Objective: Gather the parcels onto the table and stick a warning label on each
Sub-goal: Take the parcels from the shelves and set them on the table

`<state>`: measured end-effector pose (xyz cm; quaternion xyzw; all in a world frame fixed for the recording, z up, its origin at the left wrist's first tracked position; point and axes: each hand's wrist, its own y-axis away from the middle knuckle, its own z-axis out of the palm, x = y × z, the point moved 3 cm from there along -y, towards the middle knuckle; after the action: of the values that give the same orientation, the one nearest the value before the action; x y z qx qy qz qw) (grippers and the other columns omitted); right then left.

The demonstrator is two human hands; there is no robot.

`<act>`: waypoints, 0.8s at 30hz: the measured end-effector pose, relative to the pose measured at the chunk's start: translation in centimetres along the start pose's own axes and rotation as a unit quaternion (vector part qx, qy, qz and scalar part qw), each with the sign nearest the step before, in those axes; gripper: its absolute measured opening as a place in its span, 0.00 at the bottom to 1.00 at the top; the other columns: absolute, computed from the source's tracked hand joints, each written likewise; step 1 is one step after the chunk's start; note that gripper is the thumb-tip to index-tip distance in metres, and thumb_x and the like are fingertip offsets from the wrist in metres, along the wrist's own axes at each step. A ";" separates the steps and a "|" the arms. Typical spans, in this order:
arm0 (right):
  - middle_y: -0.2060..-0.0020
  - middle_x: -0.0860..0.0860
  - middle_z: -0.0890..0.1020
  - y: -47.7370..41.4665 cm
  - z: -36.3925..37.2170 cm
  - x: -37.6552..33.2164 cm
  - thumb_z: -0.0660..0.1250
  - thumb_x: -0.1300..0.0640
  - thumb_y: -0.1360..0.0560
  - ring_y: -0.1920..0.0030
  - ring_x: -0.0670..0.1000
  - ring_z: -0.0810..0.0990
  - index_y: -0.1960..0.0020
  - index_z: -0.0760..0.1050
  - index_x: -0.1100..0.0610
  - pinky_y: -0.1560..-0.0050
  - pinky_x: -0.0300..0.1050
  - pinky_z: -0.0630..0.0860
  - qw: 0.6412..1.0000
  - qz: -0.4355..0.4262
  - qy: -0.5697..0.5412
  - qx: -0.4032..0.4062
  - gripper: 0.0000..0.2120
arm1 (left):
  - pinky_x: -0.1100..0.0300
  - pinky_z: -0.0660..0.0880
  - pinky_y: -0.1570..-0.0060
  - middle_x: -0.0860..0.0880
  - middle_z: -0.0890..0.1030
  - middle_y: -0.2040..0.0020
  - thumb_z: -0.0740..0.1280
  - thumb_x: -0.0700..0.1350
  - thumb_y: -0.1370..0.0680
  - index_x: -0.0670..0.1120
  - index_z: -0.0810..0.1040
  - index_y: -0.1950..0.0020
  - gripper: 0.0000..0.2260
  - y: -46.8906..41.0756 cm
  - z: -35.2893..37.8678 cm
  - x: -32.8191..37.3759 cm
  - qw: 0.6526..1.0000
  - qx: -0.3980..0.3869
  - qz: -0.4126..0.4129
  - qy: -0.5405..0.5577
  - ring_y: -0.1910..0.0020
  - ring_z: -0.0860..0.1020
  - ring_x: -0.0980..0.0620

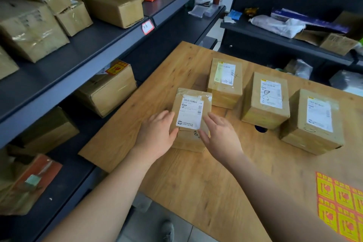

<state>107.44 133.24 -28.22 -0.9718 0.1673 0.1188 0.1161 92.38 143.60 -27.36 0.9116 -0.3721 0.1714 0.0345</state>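
Two hands flank a small parcel (191,116) on the counter (196,173).
A sheet of warning labels (341,206) lies at the counter's near right edge. Both forearms reach forward; the left hand (157,133) and the right hand (220,135) touch the parcel's near corners with fingers almost straight, clasping nothing. The parcel's shipping label faces up, and its long axis runs away from the person. Beyond it stand three more parcels (225,82) (267,100) (314,122).

Parcel nearest me (188,139): brown cardboard, matt. Clear tape (205,97) on it shiny. Shipping label (191,112): white paper, smooth. Table (196,179) before me: pale wood, visible grain and knots, satin finish. Shelving (78,78) at my left: dark, matt, looks like painted metal. Warning label sheet (339,206): yellow-red, slightly glossy.
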 end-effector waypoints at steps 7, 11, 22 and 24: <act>0.38 0.58 0.77 2.5 -2.4 -2.8 0.66 0.53 0.24 0.38 0.59 0.75 0.38 0.74 0.61 0.35 0.52 0.67 0.991 -0.133 -0.001 0.006 0.18 | 0.52 0.63 0.34 0.48 0.69 0.28 0.59 0.53 0.20 0.46 0.65 0.27 0.23 7.5 -2.7 2.1 0.995 0.060 -0.075 -0.031 0.30 0.66 0.48; 0.42 0.56 0.79 5.5 -3.4 -5.3 0.68 0.52 0.25 0.41 0.58 0.76 0.39 0.75 0.60 0.39 0.50 0.70 0.975 -0.222 -0.018 0.005 0.17 | 0.50 0.66 0.35 0.48 0.70 0.30 0.59 0.54 0.20 0.47 0.65 0.27 0.24 14.0 -3.5 3.0 0.983 0.088 -0.151 -0.057 0.33 0.68 0.47; 0.45 0.60 0.81 17.6 -5.6 -19.6 0.73 0.57 0.29 0.45 0.60 0.79 0.41 0.77 0.64 0.39 0.54 0.72 0.878 -0.463 -0.112 -0.036 0.19 | 0.52 0.66 0.36 0.47 0.75 0.34 0.63 0.54 0.22 0.46 0.69 0.29 0.24 37.2 -7.8 4.5 0.895 0.187 -0.388 -0.115 0.35 0.71 0.46; 0.43 0.60 0.80 20.3 -5.9 -22.7 0.72 0.57 0.29 0.43 0.60 0.79 0.40 0.77 0.64 0.37 0.56 0.70 0.857 -0.496 -0.135 -0.043 0.19 | 0.52 0.67 0.37 0.47 0.76 0.36 0.63 0.54 0.23 0.46 0.70 0.30 0.23 41.3 -8.7 4.8 0.874 0.202 -0.425 -0.122 0.37 0.72 0.46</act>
<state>80.69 119.83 -20.26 -0.9044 -0.3595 0.1826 0.1394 64.57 112.31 -20.27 0.9826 0.0925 0.0994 -0.1265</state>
